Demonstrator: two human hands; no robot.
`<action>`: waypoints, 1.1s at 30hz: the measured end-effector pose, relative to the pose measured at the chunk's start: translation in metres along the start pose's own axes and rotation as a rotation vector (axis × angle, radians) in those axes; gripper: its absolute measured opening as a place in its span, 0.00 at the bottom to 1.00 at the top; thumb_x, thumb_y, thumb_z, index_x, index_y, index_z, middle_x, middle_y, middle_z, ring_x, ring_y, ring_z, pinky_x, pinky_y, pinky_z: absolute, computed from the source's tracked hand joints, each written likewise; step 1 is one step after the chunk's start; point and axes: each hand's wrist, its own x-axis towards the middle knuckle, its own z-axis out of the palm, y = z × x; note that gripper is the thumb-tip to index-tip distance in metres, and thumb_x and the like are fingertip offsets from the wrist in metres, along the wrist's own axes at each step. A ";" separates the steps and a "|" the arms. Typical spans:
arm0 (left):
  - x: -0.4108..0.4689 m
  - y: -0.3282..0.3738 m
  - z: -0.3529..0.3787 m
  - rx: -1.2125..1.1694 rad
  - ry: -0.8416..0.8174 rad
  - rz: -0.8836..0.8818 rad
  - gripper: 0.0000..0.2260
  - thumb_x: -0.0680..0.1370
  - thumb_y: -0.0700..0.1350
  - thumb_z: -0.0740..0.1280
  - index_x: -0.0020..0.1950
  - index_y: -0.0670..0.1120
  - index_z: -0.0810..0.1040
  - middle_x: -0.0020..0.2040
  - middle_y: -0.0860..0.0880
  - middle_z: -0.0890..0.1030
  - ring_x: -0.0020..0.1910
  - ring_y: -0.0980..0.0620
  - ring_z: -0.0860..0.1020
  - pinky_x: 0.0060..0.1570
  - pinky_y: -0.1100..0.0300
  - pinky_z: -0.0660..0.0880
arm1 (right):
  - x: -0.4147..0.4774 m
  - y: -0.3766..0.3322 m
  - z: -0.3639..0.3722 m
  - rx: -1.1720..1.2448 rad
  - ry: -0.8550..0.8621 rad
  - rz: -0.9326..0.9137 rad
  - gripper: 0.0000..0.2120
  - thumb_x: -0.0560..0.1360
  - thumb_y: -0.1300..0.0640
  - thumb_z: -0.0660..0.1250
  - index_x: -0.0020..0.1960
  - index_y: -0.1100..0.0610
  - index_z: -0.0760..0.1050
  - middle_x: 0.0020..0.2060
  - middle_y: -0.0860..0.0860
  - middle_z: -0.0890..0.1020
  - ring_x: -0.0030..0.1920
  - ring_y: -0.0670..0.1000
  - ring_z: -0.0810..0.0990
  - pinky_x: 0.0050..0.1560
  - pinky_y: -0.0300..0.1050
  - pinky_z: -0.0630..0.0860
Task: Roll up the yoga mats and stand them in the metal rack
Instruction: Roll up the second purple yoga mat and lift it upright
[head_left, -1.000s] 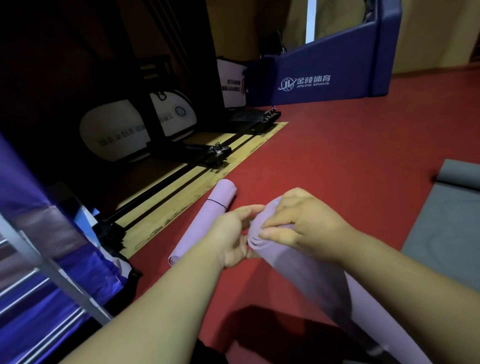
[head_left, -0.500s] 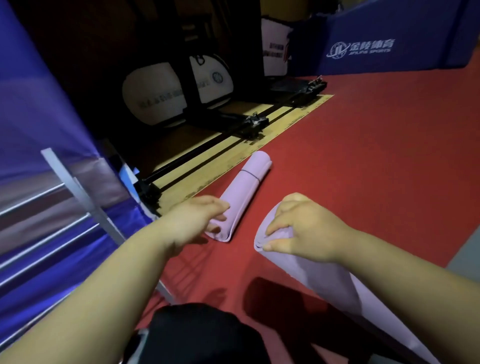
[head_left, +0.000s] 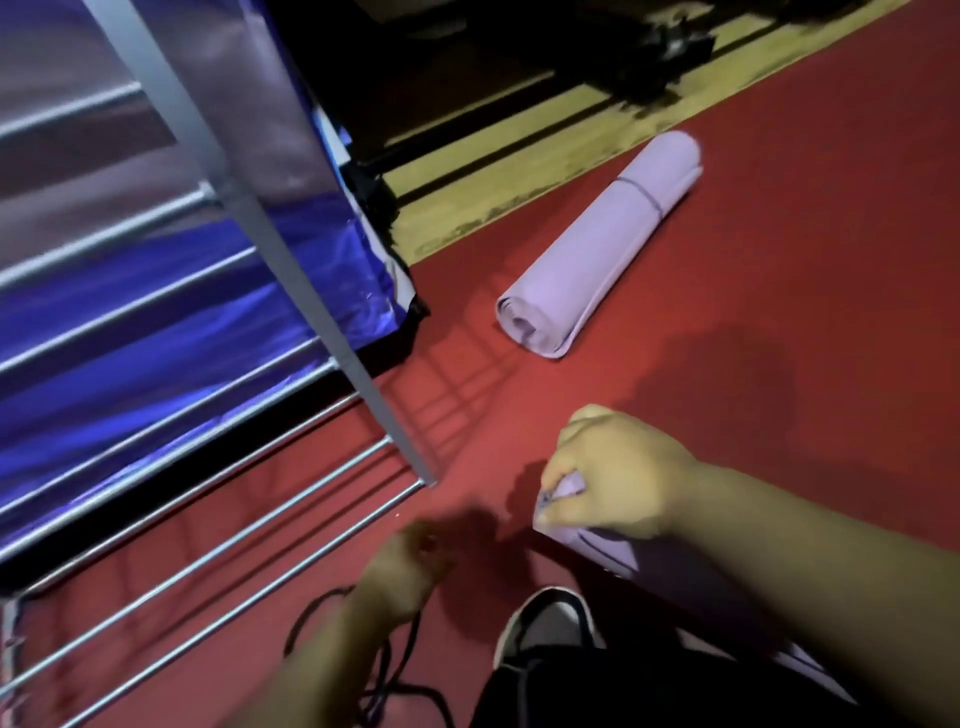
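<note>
Gripping the lilac mat (head_left: 654, 561) at its rolled end, right hand (head_left: 613, 478) fingers likely stop it unrolling; left hand (head_left: 410, 566) fingers too blurry to tell; metal rack (head_left: 299, 291) just left of them.

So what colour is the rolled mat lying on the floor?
The rolled mat is pale lilac with a thin dark band; head view.

The left hand (head_left: 410, 569) has let go of the rolled mat (head_left: 597, 249) and pulled back toward the person. It now sits, blurred, just in front of the corner foot of the metal rack (head_left: 244, 218), by a black cord (head_left: 311, 618). The right hand (head_left: 618, 467) has drawn the half-rolled mat (head_left: 675, 577) back, near that same foot. The view has tipped down onto the rack's bottom rails.
</note>
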 end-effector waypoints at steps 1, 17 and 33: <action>0.007 -0.011 0.002 0.045 -0.034 0.023 0.12 0.69 0.50 0.75 0.52 0.56 0.83 0.48 0.60 0.84 0.48 0.57 0.83 0.52 0.64 0.75 | 0.005 0.000 0.008 -0.009 -0.019 -0.008 0.25 0.67 0.26 0.63 0.49 0.42 0.85 0.41 0.42 0.81 0.51 0.47 0.72 0.58 0.48 0.74; 0.011 -0.068 0.035 0.165 0.218 -0.456 0.17 0.77 0.50 0.63 0.64 0.46 0.69 0.61 0.39 0.80 0.59 0.35 0.80 0.56 0.47 0.75 | 0.022 -0.010 0.046 0.027 -0.105 -0.004 0.21 0.68 0.29 0.69 0.49 0.43 0.85 0.40 0.40 0.80 0.53 0.46 0.72 0.58 0.47 0.73; -0.001 -0.045 0.045 0.100 0.117 -0.313 0.18 0.75 0.66 0.69 0.49 0.52 0.74 0.51 0.45 0.84 0.55 0.41 0.82 0.53 0.53 0.76 | 0.006 -0.012 0.018 -0.023 -0.059 0.022 0.25 0.66 0.26 0.66 0.49 0.44 0.84 0.40 0.42 0.80 0.54 0.46 0.72 0.59 0.49 0.73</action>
